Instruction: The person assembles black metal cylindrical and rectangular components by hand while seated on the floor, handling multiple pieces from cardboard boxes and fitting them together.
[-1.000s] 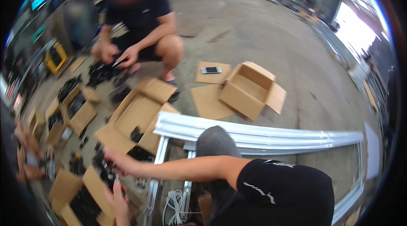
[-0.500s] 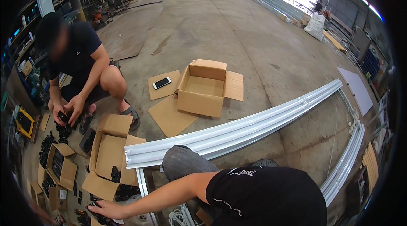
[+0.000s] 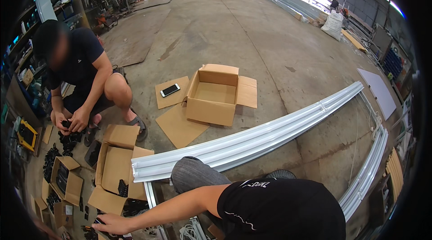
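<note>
My right hand [image 3: 113, 224] is stretched to the lower left, its fingers closed on a small black part [image 3: 98, 221] whose kind I cannot make out. Black parts lie on the floor around and below it. An open cardboard box [image 3: 108, 198] stands just beyond, with a dark toothed strip [image 3: 123, 187] in its corner. At the lower-left rim shows a dim, skin-coloured forearm shape, likely my left arm; the fingers of my left hand cannot be made out. Opposite, a person [image 3: 83, 73] squats, both hands [image 3: 72, 121] round a small black part.
Small cartons [image 3: 74, 188] with black parts stand at the left. Long white metal profiles [image 3: 252, 138] lie past my knee [image 3: 193, 172]; more profiles [image 3: 366, 177] lie at the right. Farther off are an open box [image 3: 210, 111], cardboard sheets [image 3: 182, 127] and a phone [image 3: 170, 89].
The view has shifted slightly. My right hand stays at nearly the same place among the black parts. The other person's hands have shifted a little around the part they hold.
</note>
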